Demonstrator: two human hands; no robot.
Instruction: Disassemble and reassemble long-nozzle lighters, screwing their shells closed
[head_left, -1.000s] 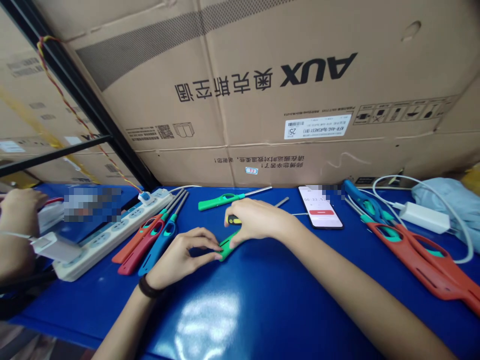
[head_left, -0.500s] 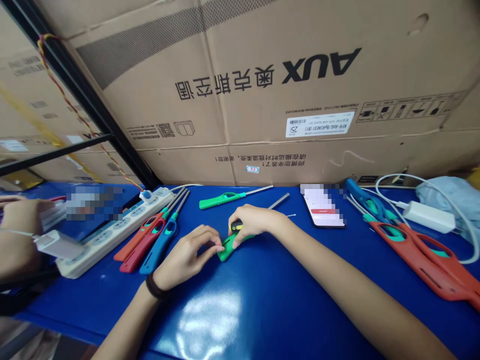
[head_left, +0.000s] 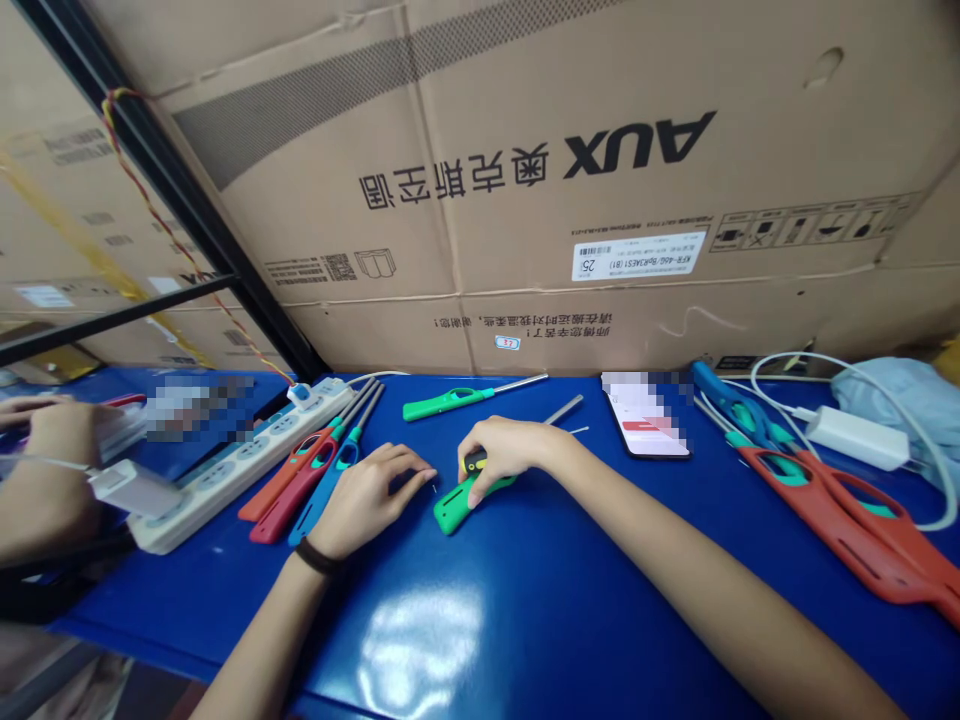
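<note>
My right hand (head_left: 504, 452) is closed around a green barbecue lighter (head_left: 454, 508) lying on the blue table. A yellow-and-black tool handle (head_left: 475, 461), probably a screwdriver's, is tucked in the same hand; the rest of it is hidden. The lighter's metal tube (head_left: 564, 410) sticks out behind my fingers. Left of the lighter's butt end and apart from it, my left hand (head_left: 375, 495) pinches thumb and forefinger together. A tiny pale sliver shows just under those fingertips, too small to name.
Another green lighter (head_left: 448, 402) lies behind. Red, orange and blue lighters (head_left: 289, 500) rest by a white power strip (head_left: 217, 480). At right are a phone (head_left: 646, 415), more lighters (head_left: 832, 520) and a white adapter (head_left: 859, 437). Another person's arm (head_left: 52, 480) is at far left. A carton (head_left: 480, 230) stands behind.
My left hand has drawn back left from the lighter, its fingertips coming off the butt end. My right hand keeps its hold on the lighter and tool. The view has shifted slightly.
</note>
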